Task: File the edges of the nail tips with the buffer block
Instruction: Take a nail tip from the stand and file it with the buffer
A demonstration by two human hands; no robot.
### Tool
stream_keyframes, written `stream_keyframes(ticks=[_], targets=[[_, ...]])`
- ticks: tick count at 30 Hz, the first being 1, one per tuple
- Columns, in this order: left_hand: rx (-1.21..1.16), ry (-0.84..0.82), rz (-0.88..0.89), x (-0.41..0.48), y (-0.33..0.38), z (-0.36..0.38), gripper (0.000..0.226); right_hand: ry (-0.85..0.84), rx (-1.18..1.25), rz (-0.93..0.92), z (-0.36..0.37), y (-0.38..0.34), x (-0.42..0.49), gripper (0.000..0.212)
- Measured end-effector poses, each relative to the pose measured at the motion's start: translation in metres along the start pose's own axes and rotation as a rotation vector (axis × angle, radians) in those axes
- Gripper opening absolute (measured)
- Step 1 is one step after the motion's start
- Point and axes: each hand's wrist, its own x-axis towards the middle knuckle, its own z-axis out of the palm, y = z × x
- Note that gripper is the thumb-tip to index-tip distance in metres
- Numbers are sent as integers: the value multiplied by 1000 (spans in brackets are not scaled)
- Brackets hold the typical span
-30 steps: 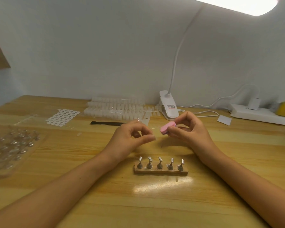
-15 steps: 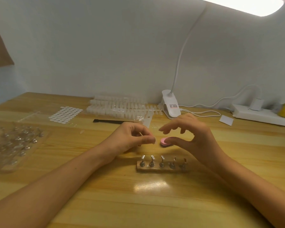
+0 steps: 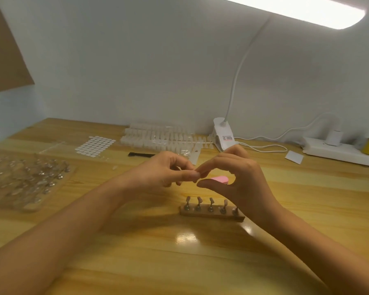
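My left hand pinches a small clear nail tip between thumb and forefinger; the tip is hardly visible. My right hand arches beside it, its forefinger reaching to the left fingertips, its thumb apart below. Under that arch the pink buffer block lies on the table, not held. In front of both hands stands a wooden stand with several metal nail holders; my right wrist covers its right end.
Strips of nail tips and a white clip lamp sit at the back. A black tool, a sticker sheet and a plastic pack of holders lie left. A power strip is far right.
My right hand lowered the pink buffer block, set it on the table and let go, then reached its fingers over to my left fingertips. The left hand kept its pinch.
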Motion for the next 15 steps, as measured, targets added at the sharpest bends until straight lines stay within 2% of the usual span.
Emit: stream_keyframes(ticks=[2, 4, 7, 10, 15], targets=[[-25, -17, 0, -5, 5, -3, 25, 4, 63, 46, -4, -4, 0, 28], [14, -46, -22, -10, 5, -5, 29, -67, 99, 75, -8, -8, -3, 24], [109, -110, -66, -19, -6, -4, 20, -254, 83, 91, -8, -10, -13, 21], [164, -174, -51, -26, -18, 0, 23, -271, 50, 111, -4, -13, -18, 22], [167, 36, 32, -27, -24, 15, 16, -256, 75, 137, 2, -15, -18, 19]])
